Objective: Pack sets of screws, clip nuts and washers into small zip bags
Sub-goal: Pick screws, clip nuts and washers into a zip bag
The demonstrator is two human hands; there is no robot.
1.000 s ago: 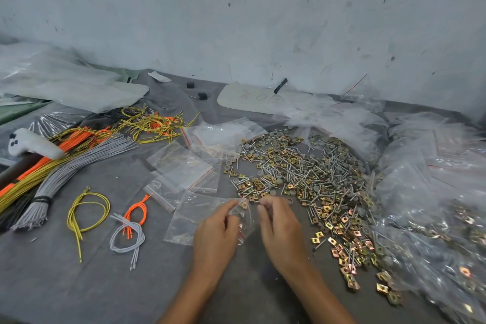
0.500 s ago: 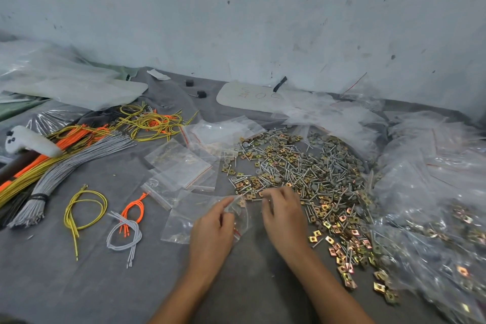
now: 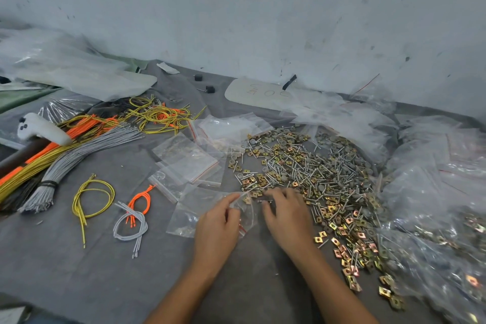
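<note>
My left hand [image 3: 218,223] pinched the mouth edge of a small clear zip bag [image 3: 207,212] between thumb and fingers, holding it open; the bag lay flat on the grey cloth [image 3: 79,271], long axis running left to right, mouth toward the right, facing the hardware pile. A clip nut [image 3: 247,199] sat at the bag's mouth. My right hand [image 3: 286,214] rested palm down just beside that mouth, fingers curled at the near edge of the mixed heap of screws, clip nuts and washers [image 3: 315,173]; a screw [image 3: 264,201] lay at the fingertips, lying left to right, but I could not tell whether it was gripped. Empty zip bags [image 3: 189,160] lay stacked beyond the left hand. Further left: loops of yellow wire [image 3: 92,200], orange wire [image 3: 142,200] and grey wire [image 3: 128,229].
</note>
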